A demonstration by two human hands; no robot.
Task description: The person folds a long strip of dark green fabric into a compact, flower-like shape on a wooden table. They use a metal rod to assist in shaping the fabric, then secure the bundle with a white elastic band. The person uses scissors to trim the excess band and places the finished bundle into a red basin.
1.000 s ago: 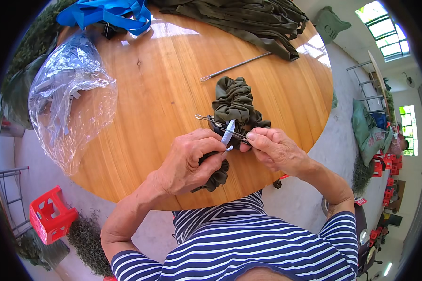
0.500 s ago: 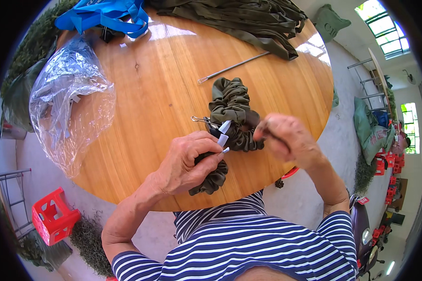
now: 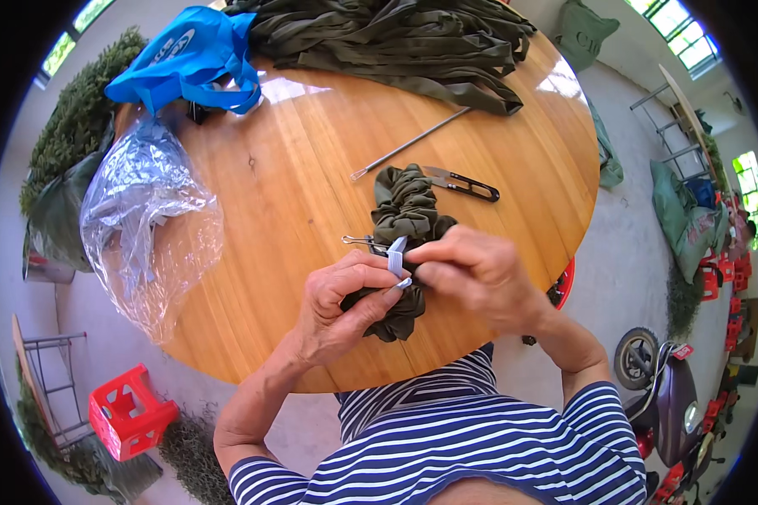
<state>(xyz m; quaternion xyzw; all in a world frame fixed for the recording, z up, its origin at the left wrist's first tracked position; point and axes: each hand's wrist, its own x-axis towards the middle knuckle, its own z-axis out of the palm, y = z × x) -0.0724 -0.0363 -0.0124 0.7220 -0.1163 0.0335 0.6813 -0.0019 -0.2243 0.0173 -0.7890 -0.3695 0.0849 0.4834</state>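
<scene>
A gathered olive-green fabric tube (image 3: 404, 206) lies bunched on the wooden table (image 3: 278, 194), close to its front edge. White elastic (image 3: 396, 258) comes out of the fabric in a small loop. My left hand (image 3: 341, 295) is closed, pinching the elastic between thumb and fingers over the lower part of the fabric. From the right, my right hand (image 3: 480, 273) is closed with its fingertips at the elastic loop; its fingers partly hide what they grip. A metal wire loop (image 3: 358, 240) sticks out left of the fabric. Black-handled thread snips (image 3: 463, 183) lie beyond my right hand.
A thin metal rod (image 3: 408, 143) with a looped end lies farther back. Olive fabric strips (image 3: 387, 50) are heaped at the far edge, beside a blue bag (image 3: 185, 63). A clear plastic bag (image 3: 147, 227) with white strips inside occupies the left. A red stool (image 3: 130, 412) stands on the floor.
My right hand has moved left to the elastic from beside the fabric, where it held a dark object. Thread snips now lie on the table. The view has shifted slightly.
</scene>
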